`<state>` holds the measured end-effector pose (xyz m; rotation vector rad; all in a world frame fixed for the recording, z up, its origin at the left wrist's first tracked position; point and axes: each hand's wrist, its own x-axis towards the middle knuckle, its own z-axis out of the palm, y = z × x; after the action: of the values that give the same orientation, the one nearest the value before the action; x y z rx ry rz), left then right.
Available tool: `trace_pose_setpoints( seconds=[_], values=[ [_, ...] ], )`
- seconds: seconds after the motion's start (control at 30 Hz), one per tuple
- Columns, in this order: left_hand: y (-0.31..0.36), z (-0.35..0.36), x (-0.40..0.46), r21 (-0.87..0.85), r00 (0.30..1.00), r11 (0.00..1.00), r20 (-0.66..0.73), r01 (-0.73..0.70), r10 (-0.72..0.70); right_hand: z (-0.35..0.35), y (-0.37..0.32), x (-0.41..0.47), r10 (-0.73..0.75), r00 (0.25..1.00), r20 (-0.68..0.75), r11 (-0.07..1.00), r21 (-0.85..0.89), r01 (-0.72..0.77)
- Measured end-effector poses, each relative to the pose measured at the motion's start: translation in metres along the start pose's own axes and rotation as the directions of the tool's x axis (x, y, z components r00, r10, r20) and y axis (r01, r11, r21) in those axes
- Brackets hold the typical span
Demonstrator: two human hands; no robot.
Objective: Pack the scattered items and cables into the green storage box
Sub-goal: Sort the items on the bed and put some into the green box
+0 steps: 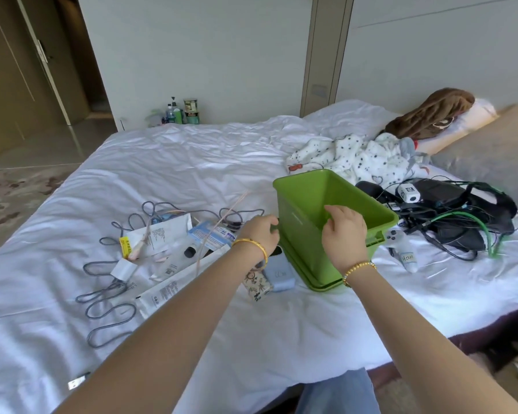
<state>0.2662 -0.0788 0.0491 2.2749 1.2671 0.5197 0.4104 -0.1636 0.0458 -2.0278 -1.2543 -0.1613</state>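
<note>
Both hands steady the empty green box (308,210) for packing: left hand (260,234) curls at its wall, grip unclear; right hand (346,234) hovers relaxed, holding nothing.

The left hand (259,234) covers part of the green storage box's (299,234) near wall, so contact there cannot be judged. Print on the white packets (162,234) is too small to read. The tangled black cables (449,216) blur together.
</note>
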Motion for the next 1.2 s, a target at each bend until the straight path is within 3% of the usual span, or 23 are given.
trace_pose_setpoints(
  seconds=[0.1, 0.33, 0.43, 0.53, 0.67, 0.87, 1.03, 1.2],
  values=[
    [-0.036, -0.013, -0.014, -0.018, 0.999, 0.999, -0.04, 0.033, -0.033, 0.024, -0.022, -0.016, -0.087, 0.996, -0.036, 0.991, 0.094, 0.09],
    [-0.124, -0.027, -0.052, 0.138, 0.988, 0.978, 0.001, 0.155, -0.157, 0.088, -0.056, -0.065, -0.264, 0.958, 0.114, 0.957, 0.153, 0.246],
    [-0.151, -0.024, -0.066, 0.245, 0.971, 0.947, 0.065, 0.207, -0.229, 0.112, -0.061, -0.081, -0.29, 0.92, 0.264, 0.956, 0.115, 0.269],
    [-0.169, -0.018, -0.081, 0.35, 0.951, 0.91, 0.126, 0.223, -0.282, 0.134, -0.061, -0.091, -0.268, 0.828, 0.492, 0.96, 0.06, 0.275],
    [-0.187, -0.009, -0.095, 0.528, 0.918, 0.831, 0.219, 0.174, -0.331, 0.152, -0.064, -0.101, -0.238, 0.676, 0.697, 0.891, -0.12, 0.438],
    [-0.201, -0.013, -0.095, 0.505, 0.931, 0.836, 0.153, 0.216, -0.332, 0.162, -0.082, -0.089, -0.15, 0.663, 0.734, 0.87, -0.22, 0.441],
    [-0.208, -0.022, -0.089, 0.579, 0.907, 0.799, 0.234, 0.159, -0.35, 0.168, -0.085, -0.091, -0.123, 0.666, 0.735, 0.81, -0.314, 0.495],
    [-0.212, -0.015, -0.094, 0.493, 0.917, 0.821, 0.103, 0.289, -0.385, 0.17, -0.078, -0.097, -0.185, 0.721, 0.668, 0.85, -0.259, 0.458]
  ],
)
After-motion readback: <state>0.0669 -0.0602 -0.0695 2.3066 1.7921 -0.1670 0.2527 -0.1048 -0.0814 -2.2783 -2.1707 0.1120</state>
